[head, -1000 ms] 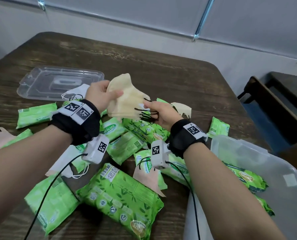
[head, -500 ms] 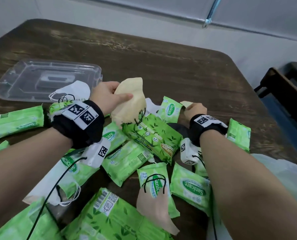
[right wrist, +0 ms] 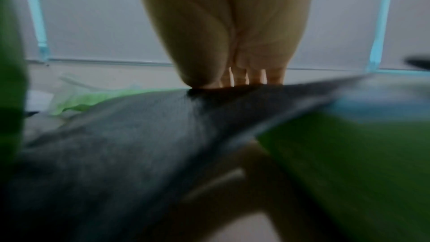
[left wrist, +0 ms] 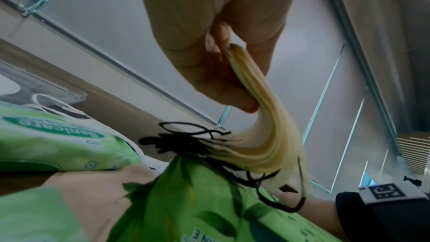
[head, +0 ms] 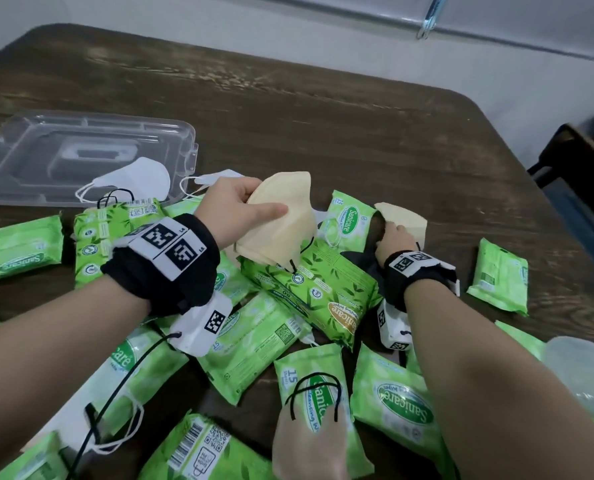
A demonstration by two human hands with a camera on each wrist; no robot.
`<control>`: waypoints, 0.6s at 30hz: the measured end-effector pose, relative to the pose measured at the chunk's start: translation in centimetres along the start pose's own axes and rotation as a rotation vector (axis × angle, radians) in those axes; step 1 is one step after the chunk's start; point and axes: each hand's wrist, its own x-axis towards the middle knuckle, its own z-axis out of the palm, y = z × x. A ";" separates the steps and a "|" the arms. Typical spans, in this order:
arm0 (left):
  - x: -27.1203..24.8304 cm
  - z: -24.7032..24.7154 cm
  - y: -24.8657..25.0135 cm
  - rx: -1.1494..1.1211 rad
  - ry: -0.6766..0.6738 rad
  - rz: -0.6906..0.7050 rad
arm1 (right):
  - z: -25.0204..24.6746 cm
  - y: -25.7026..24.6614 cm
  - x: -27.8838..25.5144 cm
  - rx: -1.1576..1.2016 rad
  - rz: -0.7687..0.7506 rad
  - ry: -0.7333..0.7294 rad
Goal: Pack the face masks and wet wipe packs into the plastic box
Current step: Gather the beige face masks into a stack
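Note:
My left hand (head: 240,206) grips a stack of beige face masks (head: 281,223) above the pile, thumb across the front; the stack (left wrist: 263,126) hangs with black ear loops in the left wrist view. My right hand (head: 394,237) is down on a single beige mask (head: 409,220), fingers pinching its near edge. A black mask (right wrist: 163,144) lies under the wrist and hides the fingertips in the right wrist view. Several green wet wipe packs lie scattered, a large one (head: 316,289) between my hands. The plastic box (head: 579,368) shows at the lower right edge.
The clear box lid (head: 81,157) lies at the far left with a white mask (head: 139,178) on its edge. A pink mask (head: 306,445) rests on a small pack near me. A dark chair (head: 582,161) stands beyond the table's right edge.
My right hand let go of the beige stack, moved right and down to the single beige mask. The left hand keeps the stack, now lower over the packs.

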 end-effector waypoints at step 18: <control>-7.6 -2.7 3.9 0.027 0.061 0.121 | -11.2 -3.3 -10.0 0.649 0.027 0.268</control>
